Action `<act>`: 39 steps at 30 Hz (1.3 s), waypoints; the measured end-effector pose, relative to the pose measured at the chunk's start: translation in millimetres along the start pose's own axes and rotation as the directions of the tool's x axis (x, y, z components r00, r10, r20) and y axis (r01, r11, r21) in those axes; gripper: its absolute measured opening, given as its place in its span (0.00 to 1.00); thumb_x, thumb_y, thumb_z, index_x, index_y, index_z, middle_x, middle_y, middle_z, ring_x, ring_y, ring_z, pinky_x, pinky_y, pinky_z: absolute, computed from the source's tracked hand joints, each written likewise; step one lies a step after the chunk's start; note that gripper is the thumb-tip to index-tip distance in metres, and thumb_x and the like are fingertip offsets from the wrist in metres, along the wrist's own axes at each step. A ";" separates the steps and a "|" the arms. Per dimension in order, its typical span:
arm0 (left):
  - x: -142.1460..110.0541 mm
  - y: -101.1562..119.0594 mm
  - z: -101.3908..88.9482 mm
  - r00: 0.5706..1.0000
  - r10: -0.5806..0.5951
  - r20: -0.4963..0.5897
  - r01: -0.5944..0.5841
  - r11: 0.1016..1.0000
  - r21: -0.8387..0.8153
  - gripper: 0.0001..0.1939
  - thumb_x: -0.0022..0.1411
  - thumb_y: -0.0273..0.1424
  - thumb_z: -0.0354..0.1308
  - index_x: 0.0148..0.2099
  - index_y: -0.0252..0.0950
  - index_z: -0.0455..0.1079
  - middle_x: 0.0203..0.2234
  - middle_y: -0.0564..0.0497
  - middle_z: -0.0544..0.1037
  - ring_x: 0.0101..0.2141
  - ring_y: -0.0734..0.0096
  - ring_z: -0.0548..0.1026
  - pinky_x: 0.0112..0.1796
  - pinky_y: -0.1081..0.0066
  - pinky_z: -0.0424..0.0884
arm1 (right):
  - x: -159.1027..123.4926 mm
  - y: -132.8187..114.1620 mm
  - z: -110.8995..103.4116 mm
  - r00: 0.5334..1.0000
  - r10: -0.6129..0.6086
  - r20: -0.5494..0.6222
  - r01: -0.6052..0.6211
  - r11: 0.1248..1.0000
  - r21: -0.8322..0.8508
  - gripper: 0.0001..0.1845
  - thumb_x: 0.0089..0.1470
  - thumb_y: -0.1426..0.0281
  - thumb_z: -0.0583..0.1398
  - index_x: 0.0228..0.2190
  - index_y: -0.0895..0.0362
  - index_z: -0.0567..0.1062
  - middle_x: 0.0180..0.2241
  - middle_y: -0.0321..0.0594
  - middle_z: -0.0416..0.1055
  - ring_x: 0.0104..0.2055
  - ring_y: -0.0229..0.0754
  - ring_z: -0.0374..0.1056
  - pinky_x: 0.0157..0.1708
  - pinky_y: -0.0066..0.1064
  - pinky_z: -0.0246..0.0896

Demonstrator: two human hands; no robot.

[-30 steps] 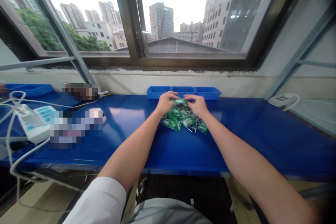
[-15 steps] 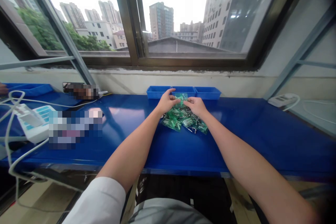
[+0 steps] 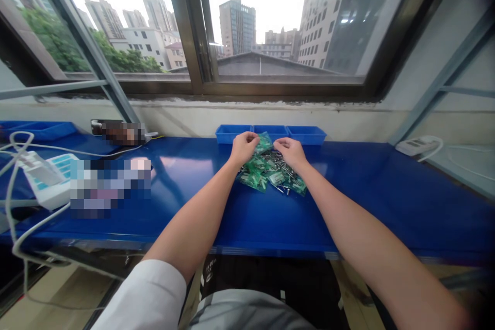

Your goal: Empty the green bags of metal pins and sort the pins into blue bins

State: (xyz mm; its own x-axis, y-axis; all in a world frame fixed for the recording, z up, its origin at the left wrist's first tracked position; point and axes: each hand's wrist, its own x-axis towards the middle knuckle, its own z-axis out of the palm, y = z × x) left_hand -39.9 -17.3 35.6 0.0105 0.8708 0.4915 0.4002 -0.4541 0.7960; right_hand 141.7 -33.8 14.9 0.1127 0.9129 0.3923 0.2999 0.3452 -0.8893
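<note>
My left hand (image 3: 245, 147) pinches the edge of a small green plastic bag (image 3: 265, 141), which is held up just over the pile. Just right of the bag is my right hand (image 3: 291, 152), with its thumb and fingers pressed together; whether anything small is between them cannot be made out. Below both hands lies a heap of green bags (image 3: 255, 178) with small parts in them. Loose metal screws (image 3: 284, 170) are mixed into the heap, and a few lie at its front edge.
Behind the heap, three joined blue bins (image 3: 305, 136) stand against the wall on the blue table (image 3: 185, 191). At left are a white power strip (image 3: 54, 180) with cables, a phone (image 3: 102, 127) and another blue tray (image 3: 50, 130). A white device (image 3: 415, 145) sits at far right.
My hands have moved slightly apart. The right fingers have come away from the green bag, and the left fingers have closed in on it.
</note>
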 end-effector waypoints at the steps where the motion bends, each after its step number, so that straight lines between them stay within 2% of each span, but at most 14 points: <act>1: 0.1 1.1 -2.4 0.998 -0.032 -0.060 0.036 0.997 0.070 0.08 0.51 0.34 0.56 0.30 0.35 0.72 0.25 0.50 0.77 0.29 0.67 0.73 0.35 0.68 0.68 | 0.8 0.9 -0.2 1.000 0.004 0.002 -0.004 1.000 -0.003 0.14 0.44 0.62 0.62 0.31 0.59 0.76 0.30 0.44 0.77 0.35 0.44 0.73 0.39 0.35 0.67; 4: -1.4 5.3 -10.4 0.973 -0.115 -0.202 0.159 0.963 0.217 0.12 0.53 0.35 0.53 0.21 0.36 0.69 0.19 0.49 0.74 0.29 0.63 0.72 0.37 0.66 0.67 | 3.0 4.1 -0.3 0.999 0.020 0.024 -0.021 1.000 0.014 0.12 0.44 0.63 0.62 0.29 0.59 0.76 0.29 0.42 0.77 0.34 0.43 0.73 0.39 0.35 0.67; 7: -2.5 8.5 -15.8 0.955 -0.143 -0.261 0.204 0.952 0.226 0.14 0.54 0.37 0.52 0.20 0.37 0.67 0.17 0.50 0.72 0.29 0.62 0.72 0.38 0.67 0.66 | 3.7 5.8 0.0 0.999 0.029 0.029 -0.029 0.999 0.016 0.12 0.44 0.63 0.62 0.28 0.58 0.76 0.28 0.42 0.77 0.33 0.43 0.73 0.39 0.35 0.67; 11: 4.6 5.5 -16.4 0.920 -0.107 -0.378 0.177 0.972 0.156 0.12 0.55 0.37 0.52 0.31 0.35 0.72 0.27 0.49 0.77 0.33 0.65 0.74 0.40 0.68 0.67 | 3.0 4.8 0.2 0.999 0.024 0.029 -0.024 1.000 -0.013 0.11 0.44 0.63 0.62 0.28 0.58 0.76 0.28 0.41 0.77 0.33 0.44 0.73 0.38 0.35 0.66; 14: 16.6 -4.6 -14.2 0.901 -0.112 -0.419 0.145 0.988 0.047 0.19 0.57 0.40 0.52 0.44 0.33 0.71 0.36 0.45 0.78 0.38 0.65 0.75 0.43 0.69 0.67 | 2.9 4.4 0.5 0.999 0.021 0.035 -0.020 1.000 -0.024 0.10 0.44 0.64 0.62 0.28 0.58 0.76 0.28 0.41 0.77 0.33 0.44 0.73 0.38 0.35 0.66; 17: 25.8 -15.9 -13.9 0.940 -0.140 -0.310 0.146 0.989 -0.006 0.29 0.54 0.44 0.56 0.55 0.33 0.66 0.48 0.42 0.74 0.47 0.62 0.73 0.48 0.68 0.66 | 2.9 4.1 0.4 0.999 0.024 0.036 -0.022 0.999 -0.049 0.10 0.43 0.65 0.62 0.28 0.58 0.77 0.28 0.41 0.77 0.34 0.44 0.73 0.38 0.35 0.67; 20: 26.4 -20.3 -18.7 0.965 -0.154 -0.213 0.169 0.984 0.053 0.33 0.51 0.45 0.60 0.58 0.39 0.65 0.54 0.45 0.70 0.56 0.57 0.66 0.53 0.66 0.62 | 0.7 0.3 -1.1 0.999 0.015 0.040 -0.010 0.993 -0.116 0.10 0.44 0.66 0.61 0.29 0.57 0.77 0.29 0.41 0.77 0.35 0.44 0.73 0.38 0.35 0.66; 22: 23.4 -18.8 -23.8 0.958 -0.162 -0.235 0.188 0.978 0.091 0.30 0.52 0.45 0.59 0.57 0.41 0.66 0.55 0.47 0.69 0.57 0.54 0.64 0.55 0.63 0.60 | -2.5 -4.4 -2.4 0.998 -0.020 0.054 0.029 0.983 -0.181 0.10 0.45 0.66 0.61 0.30 0.57 0.77 0.31 0.41 0.77 0.35 0.43 0.73 0.38 0.34 0.66; 25: 18.4 -13.4 -28.9 0.951 -0.143 -0.276 0.180 0.977 0.116 0.27 0.55 0.43 0.57 0.55 0.38 0.68 0.53 0.45 0.71 0.55 0.54 0.66 0.55 0.62 0.60 | -7.6 -10.3 -3.3 0.990 -0.093 0.109 0.122 0.943 -0.310 0.11 0.45 0.66 0.61 0.32 0.57 0.78 0.32 0.42 0.77 0.35 0.43 0.72 0.38 0.33 0.65; 28: 14.3 -8.8 -27.1 0.971 -0.092 -0.219 0.134 0.974 0.181 0.24 0.55 0.41 0.57 0.52 0.35 0.71 0.50 0.44 0.74 0.52 0.56 0.69 0.54 0.63 0.62 | -10.7 -11.2 -1.9 0.965 -0.158 0.207 0.239 0.855 -0.460 0.15 0.47 0.65 0.60 0.37 0.57 0.78 0.36 0.43 0.77 0.41 0.46 0.69 0.44 0.35 0.62; 30: 11.0 -7.0 -22.5 0.991 -0.059 -0.122 0.089 0.960 0.265 0.22 0.55 0.40 0.56 0.50 0.35 0.72 0.47 0.45 0.76 0.48 0.58 0.72 0.52 0.64 0.64 | -11.6 -10.2 0.0 0.954 -0.156 0.255 0.276 0.785 -0.555 0.20 0.49 0.61 0.59 0.42 0.56 0.76 0.43 0.44 0.74 0.47 0.50 0.66 0.48 0.39 0.58; 33: 4.6 -5.4 -13.3 0.997 -0.007 0.082 -0.029 0.906 0.423 0.20 0.57 0.41 0.54 0.48 0.36 0.74 0.44 0.46 0.78 0.45 0.60 0.73 0.49 0.67 0.65 | -12.7 -9.6 2.1 0.950 -0.061 0.308 0.259 0.706 -0.659 0.26 0.51 0.53 0.56 0.47 0.54 0.74 0.49 0.46 0.70 0.53 0.56 0.59 0.50 0.46 0.55; 36: -1.8 -4.2 -4.5 0.974 0.013 0.228 -0.139 0.825 0.547 0.20 0.59 0.43 0.51 0.47 0.37 0.74 0.45 0.46 0.77 0.47 0.59 0.72 0.50 0.67 0.64 | -13.2 -10.9 2.3 0.926 0.029 0.376 0.266 0.656 -0.706 0.25 0.52 0.50 0.54 0.42 0.52 0.76 0.47 0.45 0.71 0.53 0.58 0.59 0.46 0.46 0.55; 39: -6.3 -3.7 1.1 0.947 0.021 0.321 -0.216 0.781 0.586 0.20 0.63 0.42 0.46 0.45 0.39 0.74 0.45 0.47 0.77 0.48 0.59 0.72 0.50 0.65 0.63 | -12.4 -11.4 1.6 0.919 0.031 0.394 0.283 0.644 -0.711 0.24 0.52 0.49 0.53 0.39 0.52 0.77 0.44 0.45 0.72 0.50 0.56 0.61 0.43 0.42 0.56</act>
State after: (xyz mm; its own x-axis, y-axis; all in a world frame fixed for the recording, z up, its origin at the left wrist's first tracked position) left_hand -40.4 -20.9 29.2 0.3124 0.8755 0.3686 0.8474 -0.4322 0.3085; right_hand 135.3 -48.7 19.8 -0.2602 0.9352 0.2403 0.8982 0.3257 -0.2953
